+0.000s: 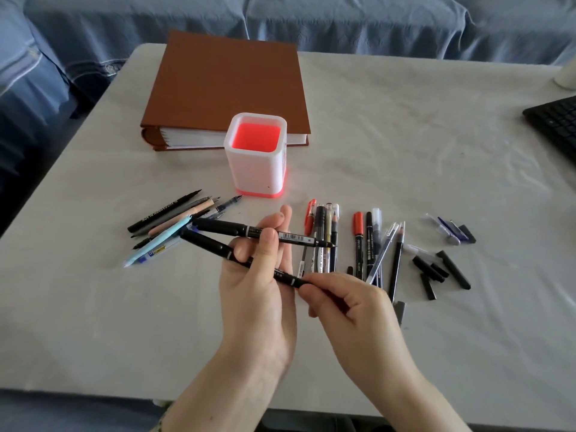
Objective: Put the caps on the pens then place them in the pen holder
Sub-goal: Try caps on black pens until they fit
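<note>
My left hand (258, 275) holds two black pens crossed above the table. The upper pen (224, 228) lies nearly level, its bare tip pointing right. The lower pen (208, 243) slants down to the right, and my right hand (346, 304) grips its right end. The white pen holder (254, 169) with a red inside stands just beyond my hands. A pile of pens (174, 224) lies at the left, another group of pens (327, 235) at the right. Loose black caps (436, 269) lie further right.
A brown binder (227, 85) lies behind the holder. A black keyboard (558, 126) pokes in at the right edge, with a white object (565, 77) behind it. Blue cloth (280, 20) covers the furniture past the white table (405, 135).
</note>
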`<state>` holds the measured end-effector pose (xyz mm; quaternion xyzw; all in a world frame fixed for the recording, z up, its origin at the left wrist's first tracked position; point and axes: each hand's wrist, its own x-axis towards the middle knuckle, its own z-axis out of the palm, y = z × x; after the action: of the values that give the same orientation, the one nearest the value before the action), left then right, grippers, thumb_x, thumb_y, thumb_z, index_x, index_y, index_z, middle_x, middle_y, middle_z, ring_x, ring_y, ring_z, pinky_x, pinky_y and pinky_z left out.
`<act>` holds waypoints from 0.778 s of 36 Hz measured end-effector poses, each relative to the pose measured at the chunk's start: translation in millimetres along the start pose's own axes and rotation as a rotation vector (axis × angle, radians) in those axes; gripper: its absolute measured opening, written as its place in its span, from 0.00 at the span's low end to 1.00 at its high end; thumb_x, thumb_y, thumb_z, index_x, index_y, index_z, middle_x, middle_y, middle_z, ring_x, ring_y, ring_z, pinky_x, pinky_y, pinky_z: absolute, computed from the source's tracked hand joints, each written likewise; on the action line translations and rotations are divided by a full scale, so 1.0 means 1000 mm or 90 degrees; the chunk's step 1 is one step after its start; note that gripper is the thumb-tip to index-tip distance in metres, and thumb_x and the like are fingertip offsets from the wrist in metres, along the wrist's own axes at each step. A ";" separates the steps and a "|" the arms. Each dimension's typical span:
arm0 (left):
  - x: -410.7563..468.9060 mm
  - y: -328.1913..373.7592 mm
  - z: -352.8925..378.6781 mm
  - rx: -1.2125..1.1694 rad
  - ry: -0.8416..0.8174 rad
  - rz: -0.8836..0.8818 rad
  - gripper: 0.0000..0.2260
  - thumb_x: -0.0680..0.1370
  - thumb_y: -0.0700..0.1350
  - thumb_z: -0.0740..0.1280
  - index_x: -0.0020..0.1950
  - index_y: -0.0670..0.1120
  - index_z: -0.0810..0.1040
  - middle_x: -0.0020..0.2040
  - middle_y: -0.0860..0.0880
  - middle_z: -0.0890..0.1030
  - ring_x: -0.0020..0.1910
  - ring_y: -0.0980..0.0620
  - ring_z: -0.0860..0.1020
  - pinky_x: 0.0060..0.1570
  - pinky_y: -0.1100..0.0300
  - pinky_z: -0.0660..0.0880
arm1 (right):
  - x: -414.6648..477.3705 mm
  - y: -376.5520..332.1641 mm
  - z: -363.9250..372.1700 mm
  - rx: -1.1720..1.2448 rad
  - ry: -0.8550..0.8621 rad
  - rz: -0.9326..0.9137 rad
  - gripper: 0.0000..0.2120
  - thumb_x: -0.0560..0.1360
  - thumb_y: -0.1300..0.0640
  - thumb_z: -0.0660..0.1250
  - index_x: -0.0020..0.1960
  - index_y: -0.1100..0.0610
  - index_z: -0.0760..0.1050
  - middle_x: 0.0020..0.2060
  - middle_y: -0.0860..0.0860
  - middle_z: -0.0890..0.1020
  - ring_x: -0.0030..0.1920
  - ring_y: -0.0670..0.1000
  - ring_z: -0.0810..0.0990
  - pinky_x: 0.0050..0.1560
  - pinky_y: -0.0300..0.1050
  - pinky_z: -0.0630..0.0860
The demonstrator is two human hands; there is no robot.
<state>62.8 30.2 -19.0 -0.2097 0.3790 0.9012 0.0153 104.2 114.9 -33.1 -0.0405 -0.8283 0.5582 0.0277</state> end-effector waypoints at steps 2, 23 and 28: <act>0.002 0.000 -0.003 0.015 0.006 -0.004 0.15 0.78 0.35 0.58 0.35 0.48 0.60 0.40 0.52 0.84 0.53 0.57 0.81 0.56 0.62 0.71 | 0.000 -0.003 -0.002 0.056 -0.050 0.063 0.14 0.74 0.58 0.66 0.33 0.44 0.77 0.28 0.41 0.76 0.29 0.40 0.73 0.32 0.28 0.66; 0.020 0.009 -0.037 0.062 0.132 -0.055 0.15 0.76 0.37 0.64 0.33 0.48 0.63 0.40 0.50 0.86 0.47 0.54 0.83 0.46 0.61 0.80 | 0.046 0.057 -0.037 -0.600 -0.138 0.083 0.11 0.75 0.51 0.62 0.56 0.54 0.73 0.51 0.50 0.74 0.57 0.53 0.71 0.52 0.44 0.67; 0.017 0.012 -0.033 0.054 0.134 -0.058 0.16 0.76 0.37 0.63 0.32 0.48 0.62 0.40 0.49 0.86 0.46 0.54 0.83 0.47 0.60 0.78 | 0.042 0.055 -0.039 -0.400 -0.076 0.096 0.01 0.70 0.58 0.66 0.41 0.54 0.75 0.34 0.47 0.78 0.39 0.49 0.76 0.38 0.39 0.71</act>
<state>57.4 -2.7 -37.9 -0.3191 0.4067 0.8557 0.0251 67.4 175.4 -69.7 -0.0756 -0.9549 0.2770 -0.0761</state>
